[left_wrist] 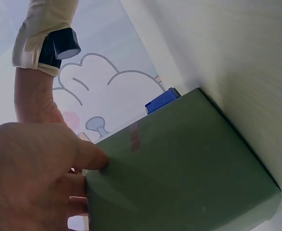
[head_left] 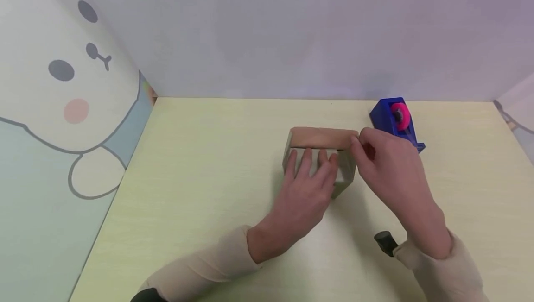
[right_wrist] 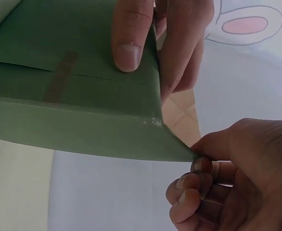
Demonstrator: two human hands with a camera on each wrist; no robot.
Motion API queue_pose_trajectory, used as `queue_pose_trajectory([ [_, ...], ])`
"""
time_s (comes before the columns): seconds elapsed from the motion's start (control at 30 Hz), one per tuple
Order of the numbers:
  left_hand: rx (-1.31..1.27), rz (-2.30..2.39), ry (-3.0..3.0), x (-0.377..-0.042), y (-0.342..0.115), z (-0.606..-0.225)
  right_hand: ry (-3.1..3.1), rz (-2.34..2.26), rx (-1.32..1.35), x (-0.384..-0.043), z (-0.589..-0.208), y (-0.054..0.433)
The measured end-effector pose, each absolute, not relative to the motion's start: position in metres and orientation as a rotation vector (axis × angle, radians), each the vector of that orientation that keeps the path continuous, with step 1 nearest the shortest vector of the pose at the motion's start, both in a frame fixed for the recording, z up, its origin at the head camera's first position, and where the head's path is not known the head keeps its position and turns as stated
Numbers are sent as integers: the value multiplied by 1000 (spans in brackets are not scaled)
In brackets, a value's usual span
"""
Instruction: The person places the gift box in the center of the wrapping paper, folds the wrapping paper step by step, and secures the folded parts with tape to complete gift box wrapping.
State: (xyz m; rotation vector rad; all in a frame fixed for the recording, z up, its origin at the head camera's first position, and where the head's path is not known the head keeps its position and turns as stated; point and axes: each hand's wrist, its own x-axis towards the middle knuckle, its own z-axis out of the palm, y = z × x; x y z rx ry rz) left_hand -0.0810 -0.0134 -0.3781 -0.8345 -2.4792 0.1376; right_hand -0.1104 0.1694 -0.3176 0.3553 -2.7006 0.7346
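A box wrapped in green paper stands on the table, with a tan-brown strip showing along its upper far side. My left hand holds it, fingers spread over the top and the thumb pressing a green face in the left wrist view. At the box's right end, my right hand pinches a corner of the paper between thumb and forefinger. That corner sticks out as a loose flap in the right wrist view. A short strip of tape crosses the paper's seam.
Behind my right hand sits a blue tape dispenser with a pink roll. A pale wall closes off the back of the light wooden table. Cartoon-printed panels flank both sides. Dark devices are worn at the wrists.
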Motion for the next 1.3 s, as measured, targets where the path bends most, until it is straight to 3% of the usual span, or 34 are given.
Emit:
queue_pose_trajectory([
  [0.37, -861, 131, -2520, -81, -14, -372, -2891, 1168, 197, -102, -335, 175],
  [0.63, -958, -209, -2423, -87, -30, -349, -2982, 1583, 68, -108, -348, 174],
  [0.83, -780, -502, -2268, -77, -63, -341, -3003, 1755, -46, -109, -353, 173],
  [1.03, -561, -508, -2609, -77, -80, -351, -2993, 1760, -43, -108, -352, 174],
  [1.3, -642, -517, -2683, -94, -78, -360, -2993, 1794, -36, -109, -351, 173],
])
